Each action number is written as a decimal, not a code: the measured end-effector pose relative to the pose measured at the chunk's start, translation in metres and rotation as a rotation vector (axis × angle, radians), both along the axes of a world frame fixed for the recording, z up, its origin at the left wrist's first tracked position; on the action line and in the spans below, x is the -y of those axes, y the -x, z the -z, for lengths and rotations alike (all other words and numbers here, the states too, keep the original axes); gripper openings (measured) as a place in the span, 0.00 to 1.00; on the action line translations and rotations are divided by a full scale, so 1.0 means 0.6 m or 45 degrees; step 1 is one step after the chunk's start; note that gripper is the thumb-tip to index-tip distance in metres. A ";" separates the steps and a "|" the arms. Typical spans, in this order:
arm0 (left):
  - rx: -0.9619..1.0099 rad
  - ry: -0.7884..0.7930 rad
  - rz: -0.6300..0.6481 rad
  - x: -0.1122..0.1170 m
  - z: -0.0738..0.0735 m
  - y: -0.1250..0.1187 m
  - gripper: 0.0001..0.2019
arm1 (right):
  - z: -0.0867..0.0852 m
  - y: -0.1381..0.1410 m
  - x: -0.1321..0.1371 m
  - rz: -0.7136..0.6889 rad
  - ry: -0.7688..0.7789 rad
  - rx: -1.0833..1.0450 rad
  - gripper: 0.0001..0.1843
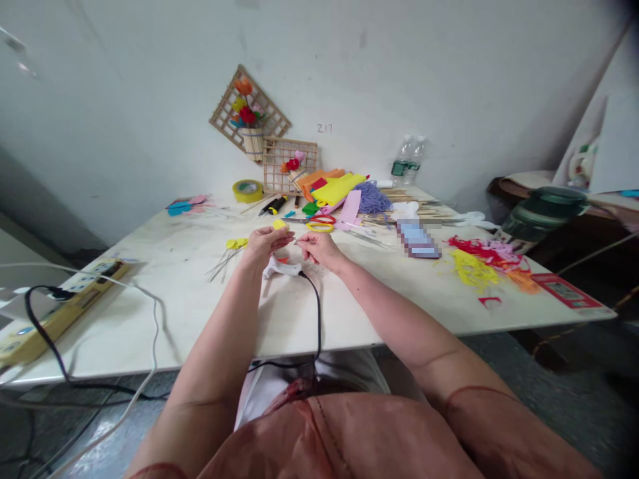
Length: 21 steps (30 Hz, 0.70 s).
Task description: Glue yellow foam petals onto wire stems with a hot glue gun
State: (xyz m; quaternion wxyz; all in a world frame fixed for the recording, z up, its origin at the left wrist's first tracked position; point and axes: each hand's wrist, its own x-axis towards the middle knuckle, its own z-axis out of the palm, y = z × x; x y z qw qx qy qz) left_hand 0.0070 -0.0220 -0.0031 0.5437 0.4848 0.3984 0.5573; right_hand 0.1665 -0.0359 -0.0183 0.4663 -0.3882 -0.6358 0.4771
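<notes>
Over the middle of the table, my left hand [266, 245] is closed in a pinch on a small yellow felt piece [280, 225] that shows above its fingers. Close beside it, my right hand [319, 249] has its thumb and fingertips pressed together at something thin, too small to name. Under both hands lies a white glue gun [280, 268] with a black cord. Yellow felt pieces [236, 243] on thin wire stems rest left of my left hand. Beyond my right hand are scissors [319, 225] with red and yellow handles.
A yellow tape roll [247, 191], cutters [275, 204], felt sheets [339, 191] and purple yarn [370, 198] lie at the back. Bamboo lattices [290, 150] with felt flowers lean against the wall. Right are a phone [418, 238] and felt strips [474, 269]; left, a power strip [64, 311].
</notes>
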 end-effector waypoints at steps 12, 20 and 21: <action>-0.030 -0.044 -0.013 0.000 0.000 -0.001 0.17 | 0.008 0.009 -0.002 0.074 -0.085 0.002 0.06; 0.078 0.000 -0.085 -0.007 0.001 0.000 0.26 | 0.004 0.007 -0.002 0.129 -0.099 -0.038 0.06; 0.091 -0.011 -0.096 -0.008 0.001 0.001 0.25 | 0.004 0.007 -0.003 0.129 -0.099 -0.035 0.06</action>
